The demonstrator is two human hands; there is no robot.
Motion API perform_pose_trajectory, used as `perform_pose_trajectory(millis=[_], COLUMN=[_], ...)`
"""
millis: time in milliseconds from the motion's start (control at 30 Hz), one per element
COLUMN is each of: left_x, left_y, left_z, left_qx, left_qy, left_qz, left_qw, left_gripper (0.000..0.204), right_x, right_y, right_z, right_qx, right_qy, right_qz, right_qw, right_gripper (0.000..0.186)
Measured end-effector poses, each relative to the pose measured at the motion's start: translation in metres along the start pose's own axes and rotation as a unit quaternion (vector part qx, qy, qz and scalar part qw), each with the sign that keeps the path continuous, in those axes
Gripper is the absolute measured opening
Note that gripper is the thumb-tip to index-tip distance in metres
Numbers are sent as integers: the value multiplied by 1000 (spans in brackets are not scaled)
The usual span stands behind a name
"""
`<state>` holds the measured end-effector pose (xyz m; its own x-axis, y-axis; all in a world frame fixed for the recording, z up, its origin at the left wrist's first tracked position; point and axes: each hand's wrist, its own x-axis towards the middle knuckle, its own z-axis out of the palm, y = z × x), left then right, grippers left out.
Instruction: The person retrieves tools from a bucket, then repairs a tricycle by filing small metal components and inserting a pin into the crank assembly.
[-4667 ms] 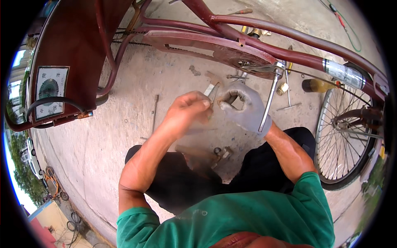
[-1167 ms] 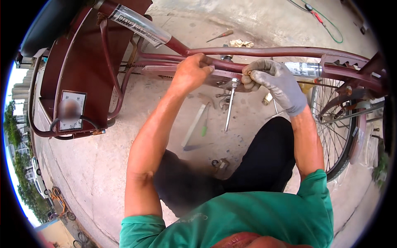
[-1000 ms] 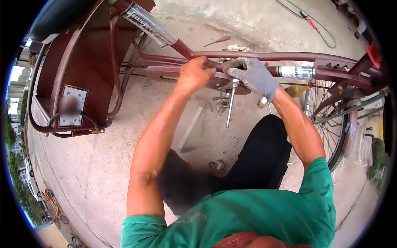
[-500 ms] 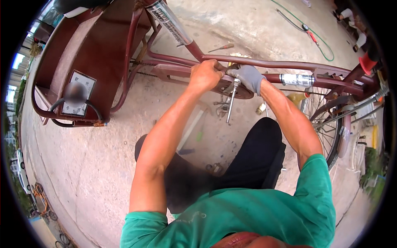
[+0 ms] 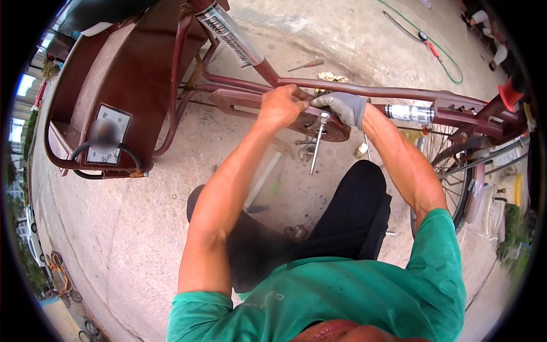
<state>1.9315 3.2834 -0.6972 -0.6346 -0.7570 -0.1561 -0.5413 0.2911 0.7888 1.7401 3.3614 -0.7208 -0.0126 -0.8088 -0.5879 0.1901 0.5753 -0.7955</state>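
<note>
My bare left hand (image 5: 282,109) and my grey-gloved right hand (image 5: 344,106) meet at the maroon chain guard (image 5: 239,108), just below the frame tube (image 5: 382,90). Both have fingers pinched together; whatever they hold is too hidden to name. Just under my fingers, a shiny steel bar with a socket-like head (image 5: 318,142) points down from the crank area. A few metal tools (image 5: 306,152) lie on the concrete beneath it.
The maroon carrier body (image 5: 148,74) fills the left. The spoked wheel (image 5: 456,202) is at right, beside my knee. A screwdriver (image 5: 313,64) and a green hose with red handle (image 5: 433,52) lie beyond the frame. A pale strip (image 5: 263,179) lies near my knees.
My hands have risen from near the ground to the chain guard. Over the last second my right hand moved left to meet my left hand; the view has shifted slightly.
</note>
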Motion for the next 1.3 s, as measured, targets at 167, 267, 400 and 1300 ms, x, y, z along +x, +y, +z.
perform_pose_trajectory(millis=[167,267,400,1300], left_x=[4,4,-3,21], left_y=[2,1,10,18], left_z=[1,2,-1,-6], left_qx=[-16,-31,-10,228], left_qy=[-4,-22,-17,-122], left_qz=[0,2,-9,-21], left_qw=[1000,999,1000,966], left_gripper=[28,35,35,50], right_x=[7,14,15,22], right_y=[10,16,16,12], right_z=[-29,-36,-33,-32], right_qx=[0,56,56,24], right_qy=[-60,-101,-110,-205], right_qz=[-49,-54,-39,1], right_qw=[997,992,992,979], right_gripper=[15,16,17,16])
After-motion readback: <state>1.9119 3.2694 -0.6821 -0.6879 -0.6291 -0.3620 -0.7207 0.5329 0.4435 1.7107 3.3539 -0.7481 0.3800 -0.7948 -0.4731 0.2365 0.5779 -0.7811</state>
